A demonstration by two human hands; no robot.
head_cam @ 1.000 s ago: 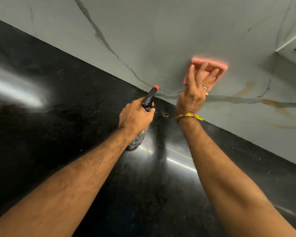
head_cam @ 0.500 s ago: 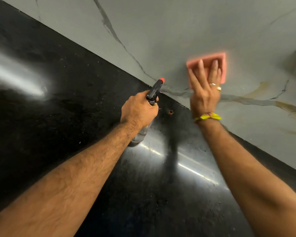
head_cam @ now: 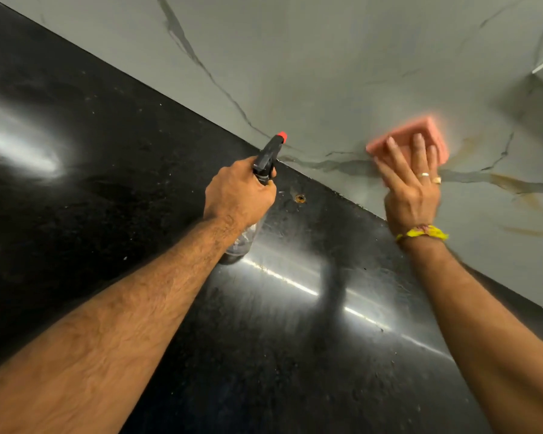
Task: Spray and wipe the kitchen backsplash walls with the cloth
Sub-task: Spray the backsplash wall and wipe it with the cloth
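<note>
- We've got our right hand (head_cam: 413, 186) flat against the backsplash wall (head_cam: 342, 73), fingers straight and spread, pressing the pink cloth (head_cam: 416, 133) onto the grey marble-look surface.
- The cloth is folded into a rough square and sits under our fingertips, poking out above and to the right of them. Hand and cloth look a bit smeared with motion blur.
- Right under that palm a dark vein runs across the wall, and further right of the cloth there's some yellowish-brown streaking (head_cam: 514, 183).
- Two rings on the right hand's fingers, plus a yellow thread band (head_cam: 423, 232) on the wrist.
- Our left hand (head_cam: 239, 192) is clenched round the neck of the spray bottle (head_cam: 268, 158), which has a black trigger head and a red nozzle tip aimed at the wall.
- The clear body of the bottle hangs below the fist, above the glossy black countertop (head_cam: 107, 151).
- Just right of that fist, near where the counter meets the wall, there's a small round hole (head_cam: 300, 198) in the countertop.
</note>
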